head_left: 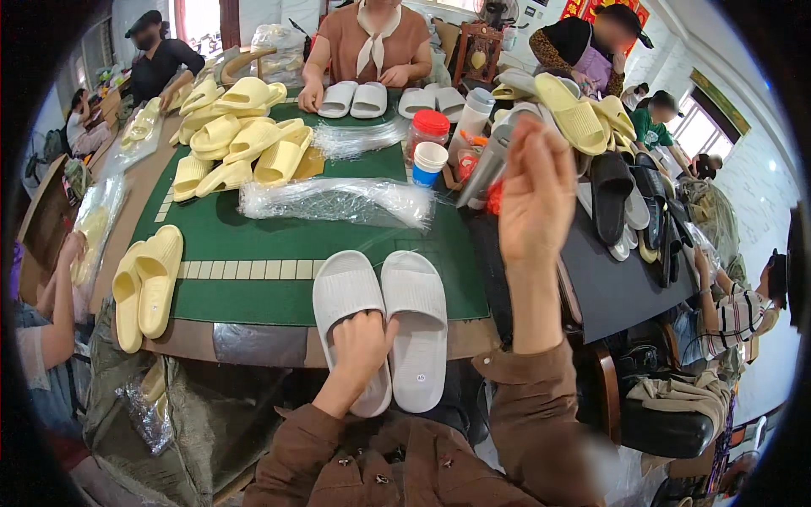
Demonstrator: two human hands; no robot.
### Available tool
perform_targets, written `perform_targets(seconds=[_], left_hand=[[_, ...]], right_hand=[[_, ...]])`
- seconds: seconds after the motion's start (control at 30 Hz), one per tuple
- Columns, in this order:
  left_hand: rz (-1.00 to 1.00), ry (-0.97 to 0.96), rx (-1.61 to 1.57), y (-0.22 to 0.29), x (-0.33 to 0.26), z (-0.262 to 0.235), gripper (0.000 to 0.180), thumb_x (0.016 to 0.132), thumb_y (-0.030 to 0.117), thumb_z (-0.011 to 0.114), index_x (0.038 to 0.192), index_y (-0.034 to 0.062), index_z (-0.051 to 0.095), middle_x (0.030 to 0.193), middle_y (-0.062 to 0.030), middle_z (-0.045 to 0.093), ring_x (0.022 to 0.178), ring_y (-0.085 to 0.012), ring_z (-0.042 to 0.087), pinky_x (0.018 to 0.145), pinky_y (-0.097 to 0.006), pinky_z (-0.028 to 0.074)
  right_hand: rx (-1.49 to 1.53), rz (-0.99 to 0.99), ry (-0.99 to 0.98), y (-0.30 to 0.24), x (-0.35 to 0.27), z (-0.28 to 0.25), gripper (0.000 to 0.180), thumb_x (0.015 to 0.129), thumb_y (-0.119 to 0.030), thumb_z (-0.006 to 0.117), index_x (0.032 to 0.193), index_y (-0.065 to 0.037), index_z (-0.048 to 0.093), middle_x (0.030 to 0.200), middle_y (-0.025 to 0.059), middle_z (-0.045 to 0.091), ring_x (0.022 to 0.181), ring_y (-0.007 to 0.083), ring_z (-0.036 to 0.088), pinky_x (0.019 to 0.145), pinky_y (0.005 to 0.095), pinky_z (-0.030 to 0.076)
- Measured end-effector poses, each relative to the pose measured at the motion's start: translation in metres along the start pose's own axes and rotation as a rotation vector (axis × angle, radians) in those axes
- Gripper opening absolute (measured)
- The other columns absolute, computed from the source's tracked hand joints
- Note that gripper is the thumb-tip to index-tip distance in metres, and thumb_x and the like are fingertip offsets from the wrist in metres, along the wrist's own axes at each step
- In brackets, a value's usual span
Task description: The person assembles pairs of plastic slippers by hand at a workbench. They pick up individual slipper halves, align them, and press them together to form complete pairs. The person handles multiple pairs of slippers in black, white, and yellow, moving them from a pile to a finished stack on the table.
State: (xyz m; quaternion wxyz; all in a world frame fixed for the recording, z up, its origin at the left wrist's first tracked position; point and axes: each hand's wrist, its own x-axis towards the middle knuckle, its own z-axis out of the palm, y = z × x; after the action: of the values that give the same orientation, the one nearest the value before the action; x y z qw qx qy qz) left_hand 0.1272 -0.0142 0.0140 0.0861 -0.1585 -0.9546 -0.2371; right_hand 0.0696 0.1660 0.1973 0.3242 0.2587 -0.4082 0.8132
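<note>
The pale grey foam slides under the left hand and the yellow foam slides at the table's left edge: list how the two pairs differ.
The pale grey foam slides lie side by side, overhanging the near table edge, the left hand pressing on one. The yellow foam slides sit at the left edge, one partly overlapping the other, untouched. Both pairs are ribbed, open-toe slides.

The left hand (361,338) is low and close to the body. Its fingers are bent and spread, pressing down, with the back of the hand facing up. The left arm in its brown sleeve comes up from below. The right hand (534,193) is lifted high, well above and to the right of the left hand. Its fingers are pinched together, and the bare wrist stands straight up.
</note>
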Motion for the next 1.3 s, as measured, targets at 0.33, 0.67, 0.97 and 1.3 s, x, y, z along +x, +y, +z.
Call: perform_targets(seconds=[0.33,0.67,0.97,1.3], left_hand=[[0.000,0.036,-0.040,-0.004,-0.002,0.003,0.037,0.082,0.036,0.060,0.074,0.0002,0.064,0.067,-0.0190,0.062,0.055,-0.0355,0.062,0.052,-0.045,0.050],[0.046,0.091,-0.039,-0.002,0.000,0.005,0.036,0.080,0.036,0.062,0.071,0.0005,0.063,0.064,-0.0179,0.061,0.052,-0.0340,0.060,0.049,-0.044,0.048],[0.109,0.116,-0.057,-0.004,0.003,0.008,0.039,0.080,0.035,0.062,0.065,-0.0005,0.062,0.054,-0.0167,0.058,0.044,-0.0342,0.057,0.044,-0.043,0.046],[0.161,0.061,-0.025,-0.007,0.023,0.005,0.043,0.083,0.043,0.061,0.072,0.0007,0.061,0.066,-0.0144,0.061,0.054,-0.0307,0.061,0.049,-0.039,0.049]], right_hand=[[-0.551,0.667,0.497,0.084,-0.095,-0.141,0.013,0.090,-0.011,0.059,0.101,-0.005,0.061,0.097,0.0003,0.060,0.082,0.0075,0.053,0.072,0.0229,0.045],[-0.354,0.712,0.542,0.122,-0.098,-0.150,0.011,0.084,-0.002,0.063,0.092,-0.001,0.055,0.088,0.0056,0.057,0.081,0.0145,0.060,0.073,0.0249,0.053],[-0.955,0.587,0.178,0.156,-0.093,-0.153,0.009,0.082,-0.005,0.065,0.083,0.002,0.060,0.087,0.0077,0.065,0.074,0.0143,0.062,0.067,0.0236,0.052],[-0.809,0.702,0.104,0.151,-0.088,-0.158,0.013,0.080,-0.007,0.066,0.086,0.003,0.061,0.082,0.0079,0.066,0.076,0.0145,0.063,0.069,0.0251,0.048]])
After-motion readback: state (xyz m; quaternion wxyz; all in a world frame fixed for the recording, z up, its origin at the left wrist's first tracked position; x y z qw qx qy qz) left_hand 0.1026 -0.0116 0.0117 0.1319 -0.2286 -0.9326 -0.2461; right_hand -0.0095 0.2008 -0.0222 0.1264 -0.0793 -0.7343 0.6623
